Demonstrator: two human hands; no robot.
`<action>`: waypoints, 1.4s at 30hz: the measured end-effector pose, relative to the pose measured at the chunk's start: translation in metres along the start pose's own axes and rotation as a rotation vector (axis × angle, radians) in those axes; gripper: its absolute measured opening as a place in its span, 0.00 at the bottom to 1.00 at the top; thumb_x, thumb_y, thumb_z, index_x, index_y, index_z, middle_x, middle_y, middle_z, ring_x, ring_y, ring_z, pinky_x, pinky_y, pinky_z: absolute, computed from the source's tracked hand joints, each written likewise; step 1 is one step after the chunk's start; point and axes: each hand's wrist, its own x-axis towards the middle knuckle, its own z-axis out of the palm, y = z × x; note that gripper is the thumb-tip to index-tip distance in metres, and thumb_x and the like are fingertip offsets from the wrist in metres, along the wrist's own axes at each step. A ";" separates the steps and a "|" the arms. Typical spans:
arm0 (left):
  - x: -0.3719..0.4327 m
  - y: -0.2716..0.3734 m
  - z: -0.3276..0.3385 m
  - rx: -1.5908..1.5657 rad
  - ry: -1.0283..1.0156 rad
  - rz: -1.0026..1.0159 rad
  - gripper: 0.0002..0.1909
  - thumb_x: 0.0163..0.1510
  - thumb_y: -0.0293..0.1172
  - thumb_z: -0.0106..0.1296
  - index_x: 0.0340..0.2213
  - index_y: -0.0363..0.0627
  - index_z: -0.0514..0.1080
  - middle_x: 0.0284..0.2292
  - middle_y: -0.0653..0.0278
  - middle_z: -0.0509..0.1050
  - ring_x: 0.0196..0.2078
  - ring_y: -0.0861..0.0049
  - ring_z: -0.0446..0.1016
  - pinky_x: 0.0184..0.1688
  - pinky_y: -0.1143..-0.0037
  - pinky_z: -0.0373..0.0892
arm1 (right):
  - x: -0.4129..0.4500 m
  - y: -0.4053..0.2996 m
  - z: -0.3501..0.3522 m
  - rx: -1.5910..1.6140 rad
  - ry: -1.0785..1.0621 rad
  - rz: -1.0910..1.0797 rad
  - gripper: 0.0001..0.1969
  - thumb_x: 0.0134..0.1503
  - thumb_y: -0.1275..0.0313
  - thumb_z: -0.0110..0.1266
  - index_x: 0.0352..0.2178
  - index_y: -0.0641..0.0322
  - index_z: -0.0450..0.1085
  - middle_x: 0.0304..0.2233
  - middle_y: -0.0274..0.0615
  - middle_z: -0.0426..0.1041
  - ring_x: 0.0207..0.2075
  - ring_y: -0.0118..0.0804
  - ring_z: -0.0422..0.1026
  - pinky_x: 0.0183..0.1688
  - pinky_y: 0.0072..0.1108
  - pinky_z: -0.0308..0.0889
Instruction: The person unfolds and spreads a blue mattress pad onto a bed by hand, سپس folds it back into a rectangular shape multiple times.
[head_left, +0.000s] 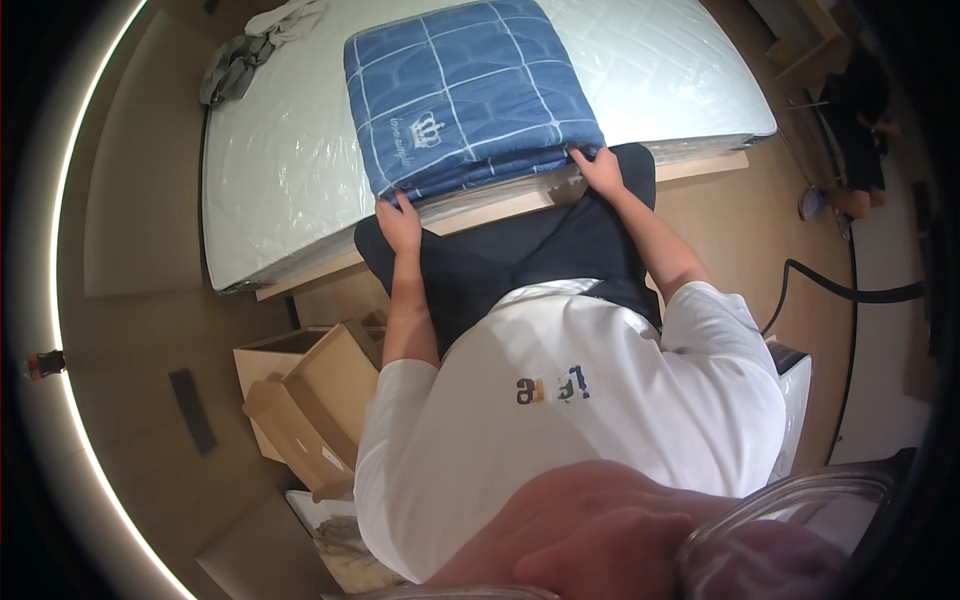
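Note:
A folded blue quilt (465, 82) with white grid lines, a crown motif and some lettering lies on a plastic-wrapped white mattress (277, 172). Its layered folded edge faces me. At the left near corner, my left hand (400, 223) grips that edge. My right hand (602, 172) holds the right near corner, thumb against the fabric. The other fingers of both hands are mostly hidden by the quilt and the viewing angle. My knees, in dark trousers (480, 262), are against the side of the bed.
Crumpled grey cloth (236, 67) rests at the mattress's far left corner. Open cardboard boxes (315, 397) stand on the floor to my left. On the right are a black hose (840, 289) and another person (855, 142) in dark clothes.

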 end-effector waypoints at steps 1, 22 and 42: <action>-0.002 -0.004 -0.003 0.008 0.003 -0.010 0.24 0.65 0.40 0.48 0.52 0.30 0.68 0.50 0.37 0.72 0.53 0.40 0.69 0.56 0.58 0.65 | -0.005 -0.004 -0.001 0.002 -0.013 -0.001 0.31 0.57 0.49 0.63 0.39 0.75 0.72 0.24 0.52 0.79 0.28 0.45 0.81 0.34 0.32 0.73; -0.021 0.003 0.001 0.121 0.144 0.112 0.17 0.63 0.38 0.52 0.36 0.30 0.70 0.34 0.38 0.72 0.40 0.40 0.71 0.43 0.55 0.68 | -0.030 0.005 -0.006 -0.591 -0.436 -0.208 0.18 0.60 0.57 0.50 0.30 0.59 0.79 0.33 0.54 0.80 0.36 0.58 0.79 0.43 0.44 0.74; -0.036 0.009 -0.021 -0.049 0.093 -0.011 0.37 0.61 0.45 0.57 0.62 0.32 0.61 0.51 0.44 0.74 0.51 0.53 0.75 0.52 0.64 0.70 | -0.052 -0.004 -0.008 -0.303 -0.219 -0.214 0.22 0.60 0.57 0.55 0.47 0.62 0.68 0.38 0.55 0.79 0.41 0.56 0.78 0.44 0.42 0.73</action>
